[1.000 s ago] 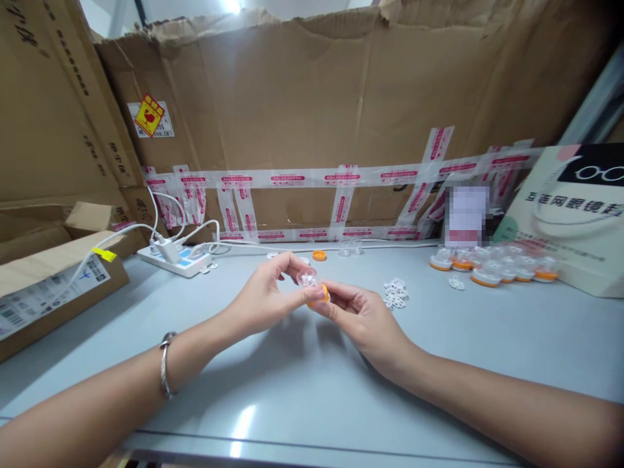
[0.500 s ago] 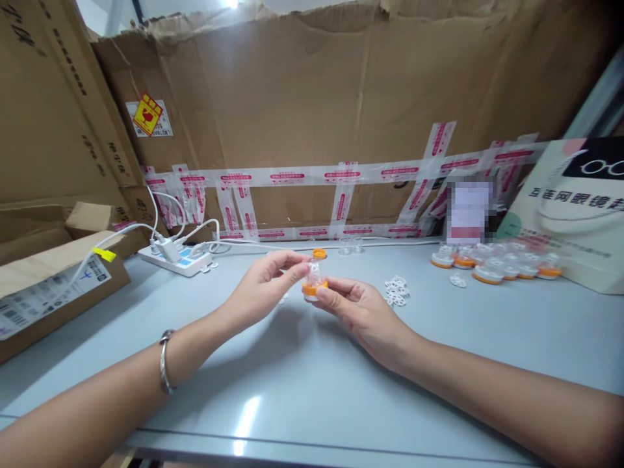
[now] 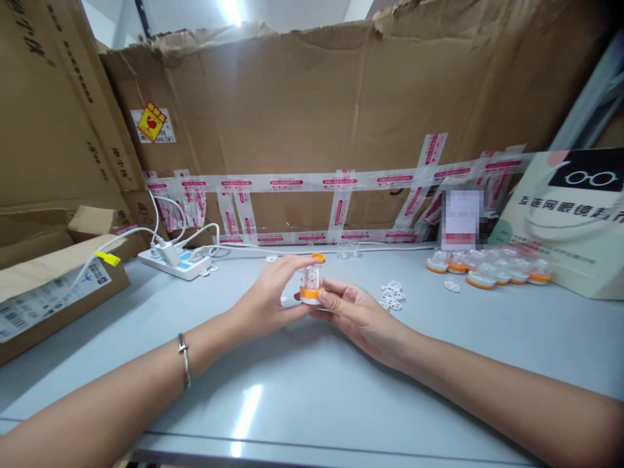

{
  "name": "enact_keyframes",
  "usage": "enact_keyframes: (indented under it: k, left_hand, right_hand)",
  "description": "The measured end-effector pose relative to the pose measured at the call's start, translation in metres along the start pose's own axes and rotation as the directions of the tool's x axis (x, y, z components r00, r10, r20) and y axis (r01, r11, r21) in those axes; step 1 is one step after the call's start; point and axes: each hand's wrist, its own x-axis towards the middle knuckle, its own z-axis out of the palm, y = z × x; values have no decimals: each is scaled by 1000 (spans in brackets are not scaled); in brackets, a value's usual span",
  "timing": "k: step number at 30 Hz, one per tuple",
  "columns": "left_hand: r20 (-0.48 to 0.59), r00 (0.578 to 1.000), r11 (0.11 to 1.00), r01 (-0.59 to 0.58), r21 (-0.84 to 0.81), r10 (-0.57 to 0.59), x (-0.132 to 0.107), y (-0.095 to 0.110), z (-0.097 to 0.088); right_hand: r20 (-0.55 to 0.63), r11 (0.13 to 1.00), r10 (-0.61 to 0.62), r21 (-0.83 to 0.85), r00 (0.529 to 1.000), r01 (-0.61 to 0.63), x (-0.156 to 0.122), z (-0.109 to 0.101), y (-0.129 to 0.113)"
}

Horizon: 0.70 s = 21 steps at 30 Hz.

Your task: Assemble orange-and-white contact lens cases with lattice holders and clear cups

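Note:
Both hands hold one small clear plastic vial with an orange base (image 3: pixel 311 283) upright above the grey table (image 3: pixel 302 383). My left hand (image 3: pixel 270 292) pinches its clear top from the left, fingers over the rim. My right hand (image 3: pixel 353 309) grips the orange base from the right and below. A white part shows inside the clear body. A loose orange cap (image 3: pixel 318 258) lies on the table just behind the vial.
A small heap of white plastic pieces (image 3: pixel 391 294) lies right of my hands. Several finished orange-based vials (image 3: pixel 487 270) stand at the back right before a printed bag (image 3: pixel 565 214). A white power strip (image 3: pixel 176 260) with cables sits back left, cardboard boxes (image 3: pixel 43 286) at left.
The vial has gone from tilted on its side to upright between both hands. My left fingers shifted onto its top, and the view tipped up a little.

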Motion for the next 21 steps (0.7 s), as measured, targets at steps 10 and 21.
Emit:
enact_keyframes:
  k: [10, 21]
  left_hand:
    - [-12, 999, 977, -48, 206, 52, -4, 3, 5]
    - [-18, 998, 980, -58, 189, 62, -2, -5, -3]
  right_hand:
    - [-88, 940, -65, -339, 994, 31, 10, -14, -7]
    - [-423, 259, -242, -895, 873, -362, 3, -151, -92]
